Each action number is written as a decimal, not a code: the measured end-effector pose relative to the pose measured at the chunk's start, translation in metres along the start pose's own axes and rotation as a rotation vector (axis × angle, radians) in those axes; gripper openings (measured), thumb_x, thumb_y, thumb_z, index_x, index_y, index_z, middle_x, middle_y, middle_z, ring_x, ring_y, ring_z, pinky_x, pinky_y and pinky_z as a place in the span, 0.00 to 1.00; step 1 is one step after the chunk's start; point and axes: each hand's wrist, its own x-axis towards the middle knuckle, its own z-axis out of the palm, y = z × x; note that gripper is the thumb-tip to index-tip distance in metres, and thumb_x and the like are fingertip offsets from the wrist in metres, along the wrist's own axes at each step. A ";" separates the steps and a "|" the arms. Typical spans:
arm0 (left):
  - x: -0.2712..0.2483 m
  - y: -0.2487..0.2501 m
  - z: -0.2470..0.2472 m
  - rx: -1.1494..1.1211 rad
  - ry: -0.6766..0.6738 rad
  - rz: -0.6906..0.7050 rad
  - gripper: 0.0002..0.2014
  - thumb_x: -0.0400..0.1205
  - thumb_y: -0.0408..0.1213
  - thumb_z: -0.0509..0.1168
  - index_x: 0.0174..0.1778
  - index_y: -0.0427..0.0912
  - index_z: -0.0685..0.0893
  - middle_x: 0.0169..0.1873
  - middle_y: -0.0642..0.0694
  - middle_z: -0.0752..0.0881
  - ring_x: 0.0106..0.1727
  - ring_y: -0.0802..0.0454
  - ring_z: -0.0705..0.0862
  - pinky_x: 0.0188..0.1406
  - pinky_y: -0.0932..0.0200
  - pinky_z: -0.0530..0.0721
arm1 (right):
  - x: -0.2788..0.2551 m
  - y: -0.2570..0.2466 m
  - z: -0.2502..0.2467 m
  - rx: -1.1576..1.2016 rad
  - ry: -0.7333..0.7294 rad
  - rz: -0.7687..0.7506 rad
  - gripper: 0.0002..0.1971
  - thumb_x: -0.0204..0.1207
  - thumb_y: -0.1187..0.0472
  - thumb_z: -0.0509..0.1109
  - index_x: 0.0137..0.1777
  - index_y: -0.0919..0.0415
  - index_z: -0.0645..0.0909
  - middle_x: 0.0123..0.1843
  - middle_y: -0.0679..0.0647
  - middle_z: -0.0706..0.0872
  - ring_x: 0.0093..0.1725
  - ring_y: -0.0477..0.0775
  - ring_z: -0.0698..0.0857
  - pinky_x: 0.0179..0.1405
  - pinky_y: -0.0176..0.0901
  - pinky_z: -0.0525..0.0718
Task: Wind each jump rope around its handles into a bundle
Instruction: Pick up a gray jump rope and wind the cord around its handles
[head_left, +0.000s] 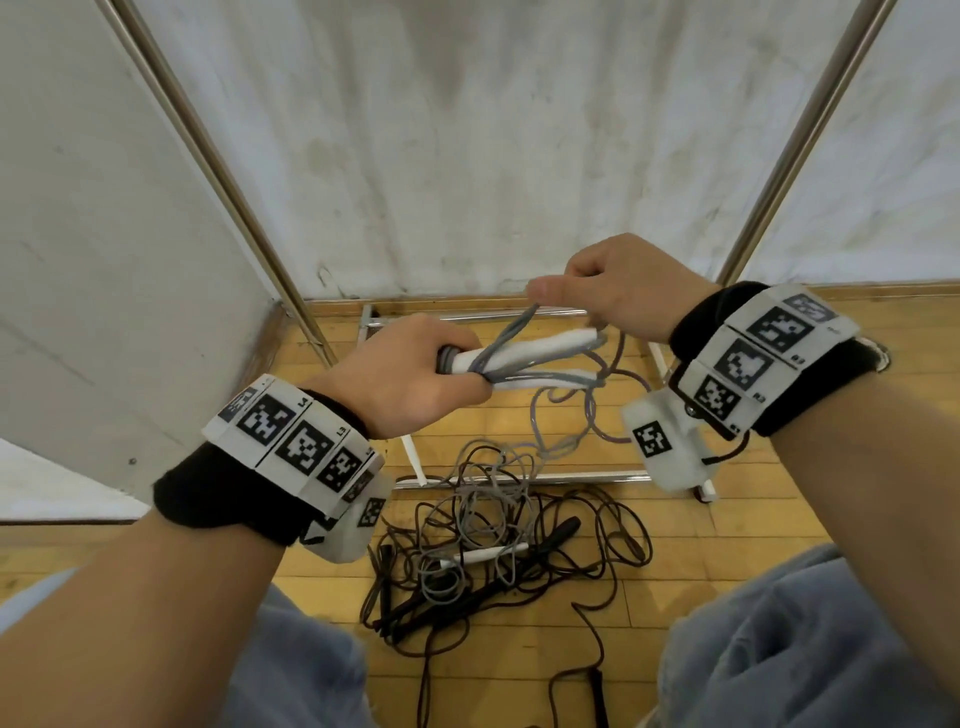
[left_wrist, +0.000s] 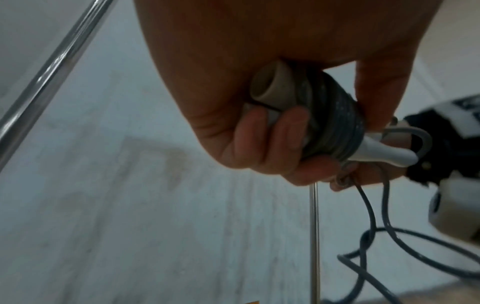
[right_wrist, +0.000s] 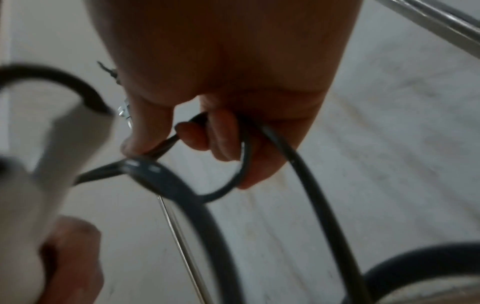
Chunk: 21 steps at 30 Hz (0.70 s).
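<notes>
We find left hand (head_left: 410, 374) clamping paired white plastic handles (head_left: 540, 358) lying crosswise; right hand (head_left: 618, 291), above their far end, pinches grey cord (head_left: 511, 332).

My grey jump rope (head_left: 566, 410) with two white handles (head_left: 540, 348) held side by side, several cord turns wound round them near my left hand (head_left: 410, 379), loose cord trailing down, tangled black and grey ropes (head_left: 498, 540) heaped on the floor below
</notes>
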 end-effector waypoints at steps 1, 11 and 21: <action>-0.001 0.003 -0.001 -0.080 0.007 0.010 0.08 0.70 0.48 0.67 0.29 0.49 0.82 0.23 0.50 0.81 0.26 0.56 0.77 0.28 0.59 0.70 | 0.000 0.001 -0.001 0.059 -0.011 -0.012 0.28 0.67 0.36 0.71 0.24 0.57 0.65 0.22 0.49 0.60 0.22 0.48 0.69 0.19 0.28 0.68; 0.001 0.008 -0.005 -0.808 0.294 -0.036 0.08 0.69 0.37 0.62 0.43 0.42 0.75 0.24 0.38 0.81 0.18 0.50 0.70 0.16 0.64 0.64 | -0.002 -0.003 0.035 0.343 -0.078 -0.063 0.18 0.82 0.49 0.61 0.33 0.55 0.80 0.23 0.46 0.69 0.19 0.45 0.63 0.19 0.37 0.64; 0.005 0.005 -0.010 -0.988 0.411 -0.083 0.05 0.85 0.38 0.56 0.43 0.45 0.71 0.28 0.38 0.80 0.20 0.50 0.67 0.20 0.60 0.60 | -0.011 -0.016 0.067 0.258 -0.134 -0.093 0.21 0.86 0.51 0.49 0.37 0.58 0.77 0.27 0.50 0.77 0.27 0.50 0.75 0.30 0.38 0.74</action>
